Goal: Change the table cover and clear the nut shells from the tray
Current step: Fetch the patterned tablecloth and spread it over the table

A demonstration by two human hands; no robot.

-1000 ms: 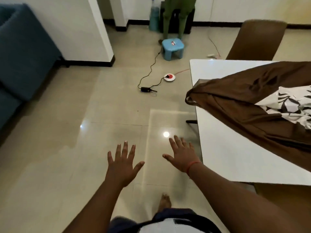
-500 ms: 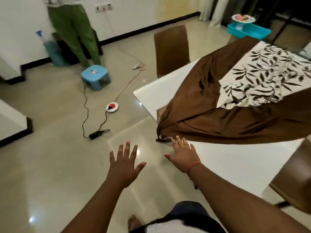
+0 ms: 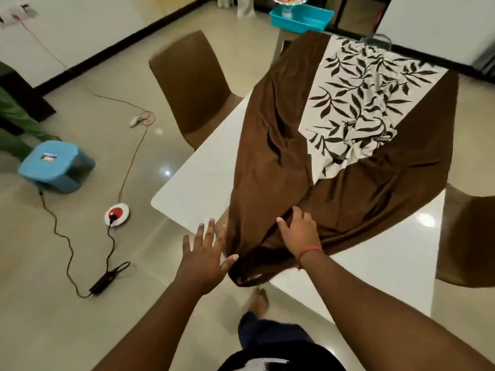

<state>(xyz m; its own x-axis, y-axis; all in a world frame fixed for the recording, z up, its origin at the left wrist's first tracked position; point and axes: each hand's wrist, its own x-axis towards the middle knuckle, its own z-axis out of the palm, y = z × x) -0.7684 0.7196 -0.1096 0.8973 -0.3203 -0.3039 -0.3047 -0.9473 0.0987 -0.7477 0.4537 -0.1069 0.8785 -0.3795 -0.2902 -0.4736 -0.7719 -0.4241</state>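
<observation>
A brown table cover [image 3: 273, 167] with a white leaf-print panel [image 3: 359, 103] lies bunched and crooked across the white table [image 3: 203, 180]; its near end hangs over the table's front edge. My right hand [image 3: 300, 231] rests on the folds of the cover near that edge, fingers bent into the cloth; a firm grip cannot be made out. My left hand [image 3: 206, 253] is spread open just left of the hanging end, thumb touching the fabric. A turquoise tray [image 3: 300, 20] stands at the far end, beyond the table.
Brown chairs stand at the table's left [image 3: 192, 87] and right [image 3: 466, 236]. On the floor are a blue stool [image 3: 56, 167], a red-and-white round plug socket [image 3: 117, 210] with orange and black cables, and a black adapter [image 3: 107, 279]. A person in green trousers [image 3: 13, 121] stands at far left.
The view has swung from the floor onto the table. Both hands moved forward to the cover's near end; the right hand now lies on the cloth.
</observation>
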